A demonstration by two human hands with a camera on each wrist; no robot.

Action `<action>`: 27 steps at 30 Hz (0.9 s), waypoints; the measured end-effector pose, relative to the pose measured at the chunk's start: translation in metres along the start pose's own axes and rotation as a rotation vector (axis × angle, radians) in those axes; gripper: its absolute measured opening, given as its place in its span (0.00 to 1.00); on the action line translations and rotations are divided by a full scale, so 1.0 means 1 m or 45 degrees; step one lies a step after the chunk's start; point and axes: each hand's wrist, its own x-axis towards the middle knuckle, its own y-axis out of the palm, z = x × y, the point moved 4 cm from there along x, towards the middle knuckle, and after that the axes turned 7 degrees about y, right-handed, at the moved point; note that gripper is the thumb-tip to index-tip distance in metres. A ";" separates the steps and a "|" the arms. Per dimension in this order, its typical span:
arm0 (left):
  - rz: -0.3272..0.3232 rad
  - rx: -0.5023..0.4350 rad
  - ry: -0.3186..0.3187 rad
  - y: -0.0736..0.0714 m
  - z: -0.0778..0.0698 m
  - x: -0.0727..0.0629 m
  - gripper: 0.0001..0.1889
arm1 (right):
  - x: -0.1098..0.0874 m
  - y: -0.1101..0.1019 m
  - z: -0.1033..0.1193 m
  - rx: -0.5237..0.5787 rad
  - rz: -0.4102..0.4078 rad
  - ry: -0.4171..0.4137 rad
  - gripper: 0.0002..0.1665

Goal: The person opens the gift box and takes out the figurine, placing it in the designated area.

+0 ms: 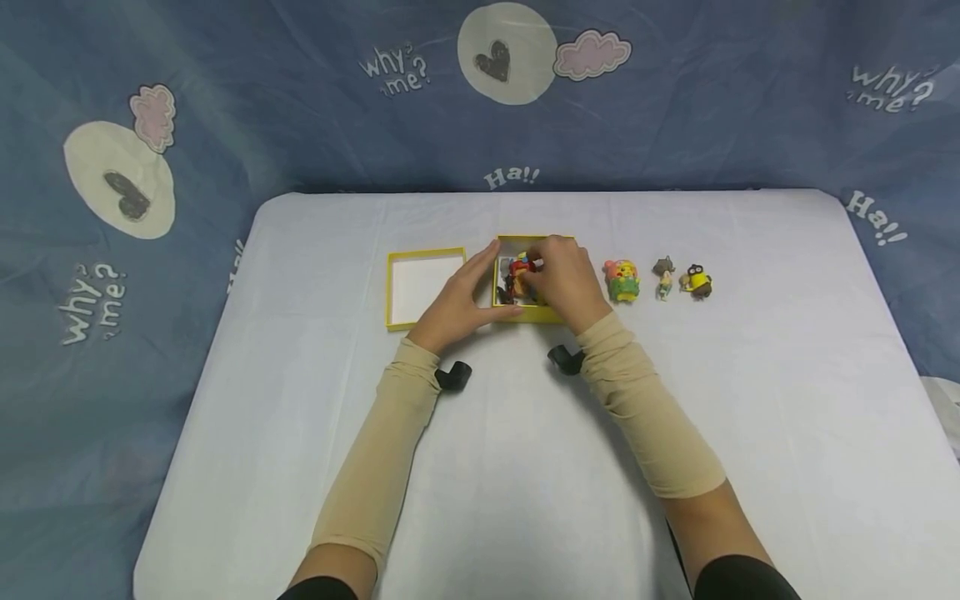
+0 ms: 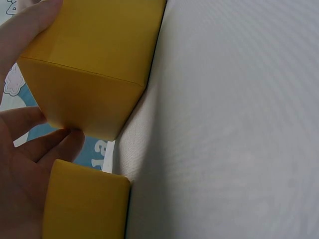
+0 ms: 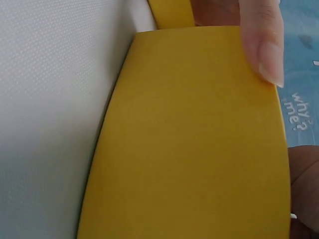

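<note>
An open yellow box (image 1: 536, 315) stands near the far side of the white table with small toy figures inside. My left hand (image 1: 456, 302) holds its left side, thumb along the front wall and fingers against the left wall, as the left wrist view shows on the box (image 2: 94, 37). Over the box, my right hand (image 1: 567, 279) reaches in with bent fingers and pinches a red toy figure (image 1: 519, 268), partly covered by those fingers. In the right wrist view the left thumb (image 3: 269, 59) lies at the top edge of the box's front wall (image 3: 189, 139).
Left of the box lies a yellow-rimmed lid (image 1: 388, 292) with a white inside. To the right sit a pink, yellow and green toy figure (image 1: 622, 282), a small grey-headed figure (image 1: 663, 279) and a yellow figure with goggles (image 1: 699, 282). A blue printed cloth (image 1: 675, 125) hangs behind the table.
</note>
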 end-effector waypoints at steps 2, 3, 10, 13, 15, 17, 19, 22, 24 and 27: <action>-0.002 -0.002 0.000 0.000 0.001 0.000 0.57 | 0.000 0.001 0.000 0.005 -0.009 0.002 0.13; -0.001 -0.005 -0.001 0.000 0.001 0.000 0.57 | 0.001 0.002 0.000 0.007 -0.013 0.003 0.13; 0.000 0.004 0.004 0.000 0.002 0.000 0.57 | 0.000 0.005 0.000 0.009 -0.061 -0.022 0.11; 0.004 0.011 0.009 0.000 0.001 0.000 0.57 | -0.001 0.005 0.002 -0.006 -0.082 -0.042 0.10; 0.006 0.012 0.014 0.000 0.001 0.001 0.57 | -0.002 0.004 0.002 -0.019 -0.085 -0.036 0.11; 0.007 0.011 0.015 -0.001 0.000 0.001 0.57 | -0.002 0.004 0.003 -0.032 -0.082 -0.019 0.11; 0.009 0.011 0.014 -0.001 0.000 0.002 0.57 | -0.002 0.004 0.003 -0.038 -0.074 0.003 0.13; 0.012 0.013 0.012 0.000 0.000 0.002 0.57 | -0.003 0.005 0.003 -0.039 -0.067 0.033 0.15; 0.009 0.017 0.015 0.000 0.000 0.001 0.58 | -0.003 0.006 0.003 -0.038 -0.068 0.044 0.17; 0.000 0.012 0.016 0.000 0.001 0.001 0.57 | -0.003 0.008 0.003 -0.036 -0.070 0.045 0.17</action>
